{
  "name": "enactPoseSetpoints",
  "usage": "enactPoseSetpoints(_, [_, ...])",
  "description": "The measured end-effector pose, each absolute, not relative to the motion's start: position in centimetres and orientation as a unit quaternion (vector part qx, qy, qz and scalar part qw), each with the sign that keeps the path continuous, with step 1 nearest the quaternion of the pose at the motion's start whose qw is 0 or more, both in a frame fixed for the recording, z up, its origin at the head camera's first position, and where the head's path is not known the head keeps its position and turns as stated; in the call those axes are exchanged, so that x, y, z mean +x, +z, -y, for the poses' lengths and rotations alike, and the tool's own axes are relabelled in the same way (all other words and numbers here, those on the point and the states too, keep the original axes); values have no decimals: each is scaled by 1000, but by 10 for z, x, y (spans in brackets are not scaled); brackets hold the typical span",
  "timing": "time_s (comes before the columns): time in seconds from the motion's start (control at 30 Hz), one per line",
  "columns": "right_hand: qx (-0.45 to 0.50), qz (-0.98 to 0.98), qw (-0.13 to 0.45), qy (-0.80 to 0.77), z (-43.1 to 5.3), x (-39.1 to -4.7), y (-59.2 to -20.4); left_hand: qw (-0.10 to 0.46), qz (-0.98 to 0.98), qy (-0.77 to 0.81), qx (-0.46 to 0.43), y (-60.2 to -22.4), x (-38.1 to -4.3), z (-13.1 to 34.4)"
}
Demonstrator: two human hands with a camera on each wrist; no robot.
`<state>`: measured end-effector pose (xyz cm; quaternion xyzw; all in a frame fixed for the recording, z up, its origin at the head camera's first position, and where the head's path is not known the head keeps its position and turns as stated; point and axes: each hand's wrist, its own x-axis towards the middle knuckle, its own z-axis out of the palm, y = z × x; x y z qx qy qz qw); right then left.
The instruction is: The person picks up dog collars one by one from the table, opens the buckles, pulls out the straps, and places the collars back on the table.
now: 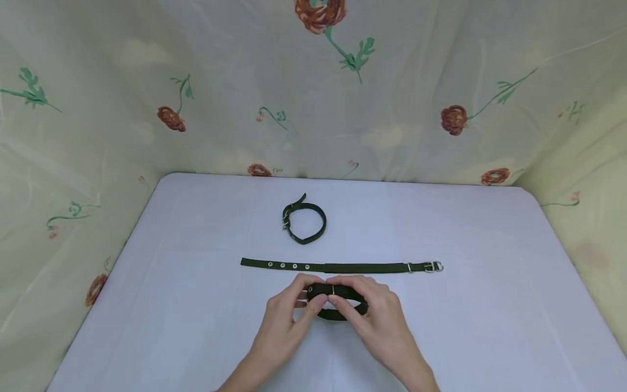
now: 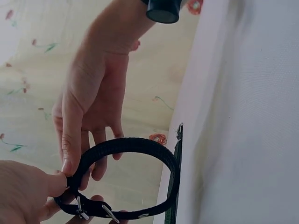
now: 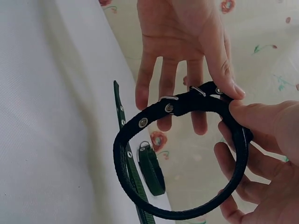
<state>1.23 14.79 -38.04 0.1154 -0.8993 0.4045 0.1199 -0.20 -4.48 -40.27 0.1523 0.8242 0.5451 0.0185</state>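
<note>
Above the near part of the pale table, raised in a closed loop: dark collar, pinched between thumb and fingers of both left hand and right hand. Probably light and bendy, yet stiff enough to hold a round shape; hardly fragile, with little slip. Best gripped at the thicker stretch beside the metal fittings, clear of the eyelets. Matt, perhaps woven webbing, hard to be sure of in the dim wrist views. Beyond: flat strap, then looped collar.
</note>
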Motion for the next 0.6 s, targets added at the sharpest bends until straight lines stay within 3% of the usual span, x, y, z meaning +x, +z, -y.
enactPoseSetpoints(0.33, [115,899,115,407,-148,13,-381,9,-816,563,131,-404,-2,45])
enactPoseSetpoints(0.6, [104,899,113,411,-149,13,-379,32,-803,586,100,-406,0,45])
